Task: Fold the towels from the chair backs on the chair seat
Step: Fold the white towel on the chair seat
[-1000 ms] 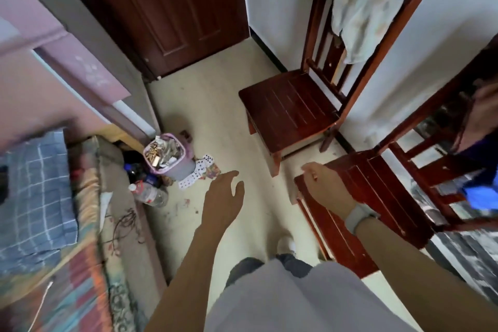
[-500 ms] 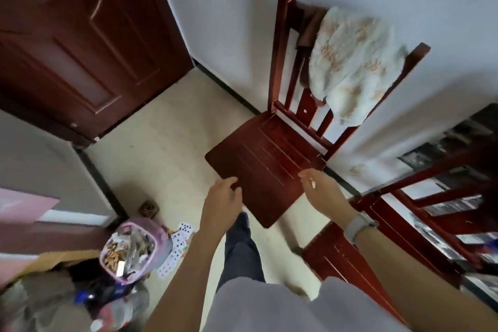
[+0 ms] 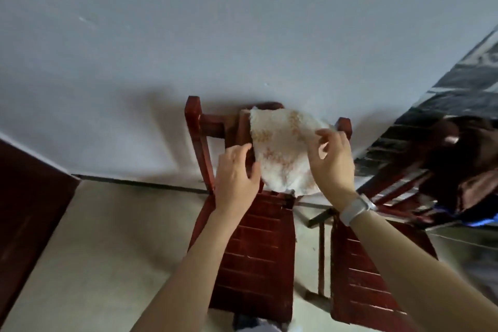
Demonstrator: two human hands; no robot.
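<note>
Fingers (image 3: 324, 137) of the right hand (image 3: 332, 162) curled, tips pinching the upper right edge of the towel (image 3: 280, 153) near the chair's right post; left hand (image 3: 237, 172) fingers loosely bent at the towel's left edge, thumb on the cloth, touching it, but can't tell whether it actually grips the fabric. Towel hangs draped over the top rail of the chair back (image 3: 199, 140), covering the middle and right part of the back, lower hem reaching down to just above the chair seat (image 3: 258, 250). Cloth is white to cream, fuzzy terry-like texture, with scattered tan/orange speckled patches, heaviest along the left side and near the top right; outline irregular, rounded at the bottom, slightly bunched at the top where it goes over the rail. Chair is dark red wood, slatted seat, standing against a pale wall (image 3: 188, 35). Second chair (image 3: 363, 277) of the same red wood stands just beside it on the right, with something dark draped over its back (image 3: 463, 159), too blurred to identify. Pale band (image 3: 354, 210) on the right wrist. Light floor (image 3: 107, 250), dark wooden door edge (image 3: 24, 210) at the left of the head view
</note>
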